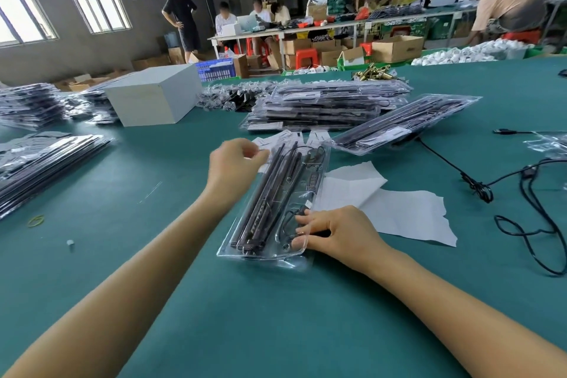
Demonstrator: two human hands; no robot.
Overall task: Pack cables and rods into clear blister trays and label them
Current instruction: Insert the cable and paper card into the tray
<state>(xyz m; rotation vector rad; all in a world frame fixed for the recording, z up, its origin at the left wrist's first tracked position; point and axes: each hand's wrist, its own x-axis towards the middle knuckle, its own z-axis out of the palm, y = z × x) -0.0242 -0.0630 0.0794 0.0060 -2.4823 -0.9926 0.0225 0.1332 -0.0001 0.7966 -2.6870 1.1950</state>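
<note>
Green-covered bench (122, 181), warehouse room (windows upper left). Blister tray (276, 202) at centre; right hand (334, 232) grip presses it, fingers spread; left hand (234, 164) grip pinches its far edge.

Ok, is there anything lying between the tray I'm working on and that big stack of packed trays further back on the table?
Only flat paper. A few white label slips lie on the green table between the tray and the stack of packed trays. Nothing taller shows in that gap.
</note>
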